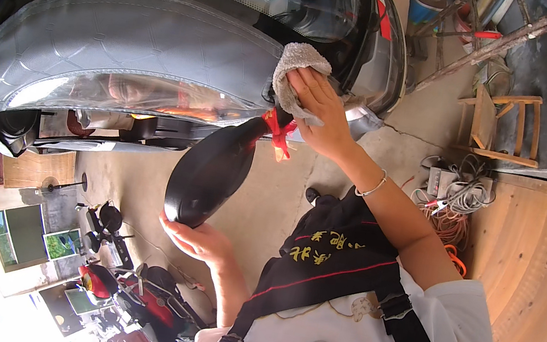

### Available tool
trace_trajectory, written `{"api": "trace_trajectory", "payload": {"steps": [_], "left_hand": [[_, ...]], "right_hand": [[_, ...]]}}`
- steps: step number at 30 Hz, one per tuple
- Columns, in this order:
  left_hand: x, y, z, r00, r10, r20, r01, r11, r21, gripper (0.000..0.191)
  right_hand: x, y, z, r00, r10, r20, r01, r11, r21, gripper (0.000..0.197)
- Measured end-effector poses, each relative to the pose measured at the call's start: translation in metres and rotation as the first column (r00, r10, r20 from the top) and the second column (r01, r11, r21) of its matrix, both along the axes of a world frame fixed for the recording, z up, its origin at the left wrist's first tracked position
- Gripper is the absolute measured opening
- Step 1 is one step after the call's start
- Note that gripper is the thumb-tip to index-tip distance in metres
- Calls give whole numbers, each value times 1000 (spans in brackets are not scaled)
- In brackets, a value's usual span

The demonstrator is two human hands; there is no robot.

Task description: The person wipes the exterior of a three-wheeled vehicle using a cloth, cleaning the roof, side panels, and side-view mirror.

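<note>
My right hand (322, 112), with a bracelet at its wrist, holds a grey terry cloth (295, 76) against the dark frame beside the mirror's stalk. The cloth hides the surface under it. My left hand (196, 242) cups the outer end of a black side mirror (212, 170), seen from its housing side. A red ribbon (281, 132) is tied around the mirror's narrow stalk. Behind both hands stands a vehicle with a grey quilted cover (139, 42), a clear plastic strip (167, 99) below it and a windshield (308, 11).
A wooden chair (505, 126), rough wooden poles (493, 50) and a bucket (427, 3) stand at the upper right. Coiled cables (463, 194) lie beside a wooden board surface (529, 273). At the lower left are a red motorcycle (147, 303) and another two-wheeler (108, 231).
</note>
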State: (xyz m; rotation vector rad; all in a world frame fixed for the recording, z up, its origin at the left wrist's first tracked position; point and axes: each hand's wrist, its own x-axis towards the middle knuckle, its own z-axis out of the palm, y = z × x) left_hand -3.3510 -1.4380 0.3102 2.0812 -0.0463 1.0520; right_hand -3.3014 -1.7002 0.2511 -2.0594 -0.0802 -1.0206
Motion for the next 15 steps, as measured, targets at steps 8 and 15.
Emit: {"api": "trace_trajectory", "payload": {"steps": [8, 15], "left_hand": [[-7, 27, -15, 977, 49, 207, -165, 788, 593, 55], [4, -12, 26, 912, -409, -11, 370, 837, -404, 44]], "right_hand": [[-23, -15, -22, 998, 58, -18, -59, 997, -55, 57], [-44, -21, -59, 974, 98, -202, -67, 986, 155, 43]]}}
